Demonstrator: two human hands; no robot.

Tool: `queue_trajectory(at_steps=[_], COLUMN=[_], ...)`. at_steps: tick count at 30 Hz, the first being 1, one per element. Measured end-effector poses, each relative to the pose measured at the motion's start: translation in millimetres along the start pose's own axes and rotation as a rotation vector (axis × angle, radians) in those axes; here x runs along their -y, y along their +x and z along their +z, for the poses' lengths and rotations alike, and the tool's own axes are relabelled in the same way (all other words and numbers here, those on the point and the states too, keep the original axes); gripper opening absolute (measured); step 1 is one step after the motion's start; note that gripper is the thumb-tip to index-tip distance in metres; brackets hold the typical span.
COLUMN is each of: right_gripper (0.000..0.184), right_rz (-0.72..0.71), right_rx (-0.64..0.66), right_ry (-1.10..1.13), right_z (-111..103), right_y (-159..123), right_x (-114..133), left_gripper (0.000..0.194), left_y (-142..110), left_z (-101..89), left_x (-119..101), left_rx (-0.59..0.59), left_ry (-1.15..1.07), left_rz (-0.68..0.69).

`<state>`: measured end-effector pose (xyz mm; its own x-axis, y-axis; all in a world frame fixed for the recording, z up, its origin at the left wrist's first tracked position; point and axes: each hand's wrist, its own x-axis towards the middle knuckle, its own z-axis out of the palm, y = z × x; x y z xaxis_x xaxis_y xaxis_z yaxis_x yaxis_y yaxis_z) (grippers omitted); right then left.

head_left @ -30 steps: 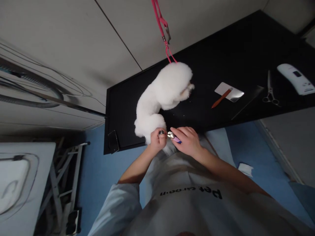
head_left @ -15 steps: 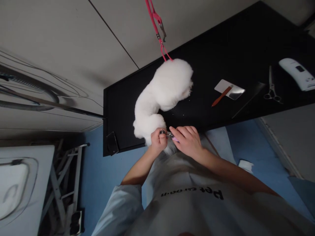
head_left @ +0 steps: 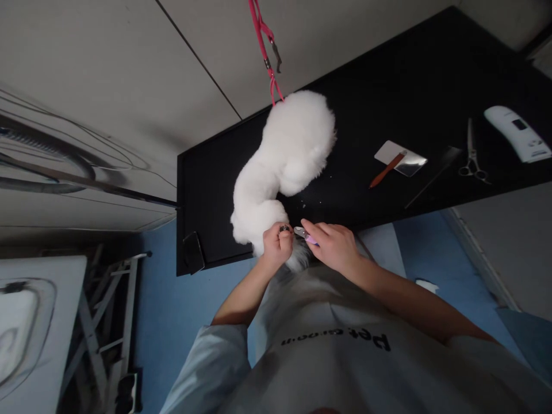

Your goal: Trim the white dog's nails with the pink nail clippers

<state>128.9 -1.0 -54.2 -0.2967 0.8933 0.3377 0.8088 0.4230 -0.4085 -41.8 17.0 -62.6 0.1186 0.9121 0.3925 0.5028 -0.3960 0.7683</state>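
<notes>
A white fluffy dog (head_left: 259, 184) stands on a black table (head_left: 215, 132), its rear end close to me. My left hand (head_left: 278, 247) is closed around one of its paws at the near edge; the paw is mostly hidden by my fingers, and something small and dark shows at the fingertips. In my right hand (head_left: 336, 247) is a nail clipper (head_left: 301, 232) with a purple handle. Its metal head points at the paw, with a small gap between them. Loose white-grey fur (head_left: 298, 257) hangs below my hands.
A pink leash (head_left: 261, 40) runs up from the dog. On the table's right lie a slicker brush (head_left: 388, 169), a comb (head_left: 433, 175), scissors (head_left: 472, 155) and a white device (head_left: 517, 133). A phone (head_left: 194, 252) rests at the left corner. Small pale bits (head_left: 303, 205) lie beside the dog.
The nail clipper has drawn back slightly to the right, off the paw. The dog's head end and the leash have shifted a little. My left hand keeps its grip.
</notes>
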Motion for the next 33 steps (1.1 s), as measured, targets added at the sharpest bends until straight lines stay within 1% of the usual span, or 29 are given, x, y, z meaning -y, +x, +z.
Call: queue_trajectory(at_steps=[3,5,10,16,19,22,28,30,33], right_gripper=[0.036,0.036,0.037,0.037,0.037,0.036,0.035,0.035,0.035], right_rz=[0.058,0.067,0.015,-0.067,-0.060,-0.028,0.028,0.023,-0.028], right_rx=[-0.043,-0.064,-0.085,-0.090,-0.085,-0.072,-0.043,-0.032,-0.013], right_ry=[0.003,0.012,0.066,0.113,0.150,0.167,0.153,0.124,0.034], right_z=[2.8,4.4,4.9,2.7,3.1,5.8,11.8,12.1,11.0], right_y=[1.5,2.0,-0.4,0.9,2.3,0.1,-11.2,-14.5,-17.8], right_x=[-4.8,-7.4,-10.4,-11.9,-13.3,-15.6,-20.5,-21.1,-21.6], left_gripper=[0.045,0.042,0.037,0.038,0.034,0.030,0.031,0.032,0.032], left_y=[0.8,0.5,-0.6,2.4,2.9,2.9,5.8,6.7,7.7], left_z=[-1.0,-1.5,-2.4,-4.5,-4.3,-3.2,2.2,5.0,8.7], left_x=[0.1,1.3,4.2,1.7,3.3,6.7,10.2,10.7,11.1], left_rx=[0.005,0.012,0.063,0.140,0.176,0.225,0.287,0.310,0.367], left_ry=[-0.030,-0.019,0.067,0.105,0.090,0.095,0.082,0.079,0.091], left_rz=[-0.004,0.032,0.179,0.300,0.343,0.346,0.330,0.315,0.273])
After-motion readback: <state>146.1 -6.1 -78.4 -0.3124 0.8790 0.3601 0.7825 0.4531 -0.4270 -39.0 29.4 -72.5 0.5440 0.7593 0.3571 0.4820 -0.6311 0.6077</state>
